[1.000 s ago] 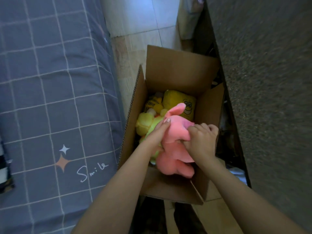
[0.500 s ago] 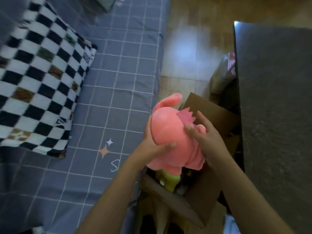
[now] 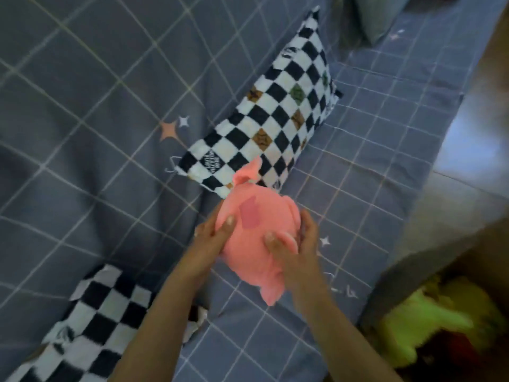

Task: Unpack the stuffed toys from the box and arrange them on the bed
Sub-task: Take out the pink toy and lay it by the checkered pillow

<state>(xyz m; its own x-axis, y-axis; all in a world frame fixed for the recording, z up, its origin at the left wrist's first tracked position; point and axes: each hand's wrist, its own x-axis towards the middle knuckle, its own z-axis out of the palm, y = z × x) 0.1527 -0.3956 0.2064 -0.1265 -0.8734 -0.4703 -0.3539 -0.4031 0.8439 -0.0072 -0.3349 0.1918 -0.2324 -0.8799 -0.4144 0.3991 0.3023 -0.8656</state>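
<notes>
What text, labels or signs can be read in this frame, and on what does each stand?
Small black label on the checkered pillow: white lettering, too small to read.
White script on the bedsheet, by the right hand: mostly hidden and blurred, unreadable.
Pink stuffed toy: a darker pink patch, no text.
Nothing else carries writing.

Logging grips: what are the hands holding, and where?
Both hands, left and right, hold the pink stuffed toy by the sides of its round body.

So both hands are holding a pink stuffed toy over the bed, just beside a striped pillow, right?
Not quite. The head view shows both hands, left hand and right hand, holding the pink stuffed toy over the bed, but the pillow beside it is black-and-white checkered, not striped.
</notes>
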